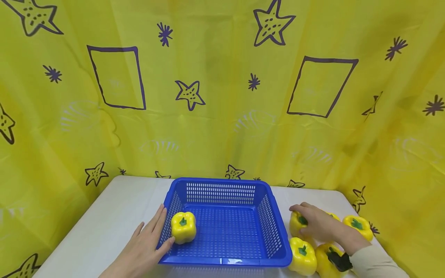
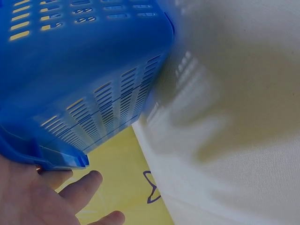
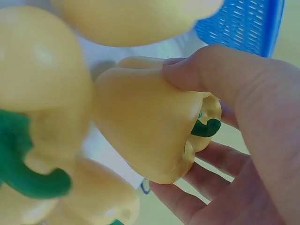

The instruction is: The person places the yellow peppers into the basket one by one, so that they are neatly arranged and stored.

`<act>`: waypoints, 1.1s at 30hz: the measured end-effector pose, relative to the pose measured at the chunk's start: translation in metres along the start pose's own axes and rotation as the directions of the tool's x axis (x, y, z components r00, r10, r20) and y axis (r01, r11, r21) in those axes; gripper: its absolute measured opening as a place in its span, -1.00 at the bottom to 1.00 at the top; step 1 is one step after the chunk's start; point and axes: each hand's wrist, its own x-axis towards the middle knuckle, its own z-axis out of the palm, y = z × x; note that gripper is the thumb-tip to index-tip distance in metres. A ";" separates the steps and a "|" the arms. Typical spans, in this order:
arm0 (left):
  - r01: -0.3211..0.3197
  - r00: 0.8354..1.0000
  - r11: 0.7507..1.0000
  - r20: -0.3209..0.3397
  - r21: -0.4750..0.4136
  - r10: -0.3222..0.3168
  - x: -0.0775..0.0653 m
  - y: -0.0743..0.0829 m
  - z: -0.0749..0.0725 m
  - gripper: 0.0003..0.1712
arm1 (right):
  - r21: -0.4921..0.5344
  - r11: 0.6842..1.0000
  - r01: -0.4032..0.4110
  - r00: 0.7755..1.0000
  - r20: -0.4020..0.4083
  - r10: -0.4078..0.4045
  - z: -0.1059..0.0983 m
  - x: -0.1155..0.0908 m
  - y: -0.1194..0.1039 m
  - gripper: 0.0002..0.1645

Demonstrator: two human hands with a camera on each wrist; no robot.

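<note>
In the head view a blue plastic basket (image 1: 226, 261) stands on the white table with one yellow bell pepper (image 1: 184, 234) inside, near its left wall. My left hand (image 1: 146, 241) rests against the basket's left rim, its fingers fairly straight; the left wrist view shows several fingers (image 2: 84, 190) spread just beyond the rim. To the right of the basket my right hand (image 1: 318, 222) grips another yellow bell pepper (image 1: 295, 226) with a green stem. Seen from the right wrist, thumb and fingers hold that pepper (image 3: 145, 119) from opposite sides, around its stem end.
More yellow bell peppers surround the right hand: one (image 1: 303, 262) close by the basket's front right corner, one (image 1: 361, 227) farther right, others partly hidden by the hand and wrist. A yellow patterned curtain (image 1: 215, 127) hangs behind and beside the white table (image 1: 101, 220).
</note>
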 end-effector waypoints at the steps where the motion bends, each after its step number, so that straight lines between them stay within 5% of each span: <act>1: -0.001 1.000 1.000 -0.001 0.001 0.001 0.000 0.000 0.000 0.05 | -0.009 1.000 0.016 1.000 -0.008 -0.016 -0.002 0.000 0.000 -0.29; 19: -0.033 0.996 0.998 -0.079 0.048 0.036 -0.002 0.000 0.002 -0.04 | -0.098 0.987 0.124 0.986 -0.100 -0.134 -0.038 0.000 -0.017 -0.23; 33: -0.030 0.994 0.998 -0.100 0.054 0.035 -0.002 0.001 0.003 -0.04 | -0.166 0.968 0.190 0.967 -0.138 -0.214 -0.064 0.005 -0.055 -0.29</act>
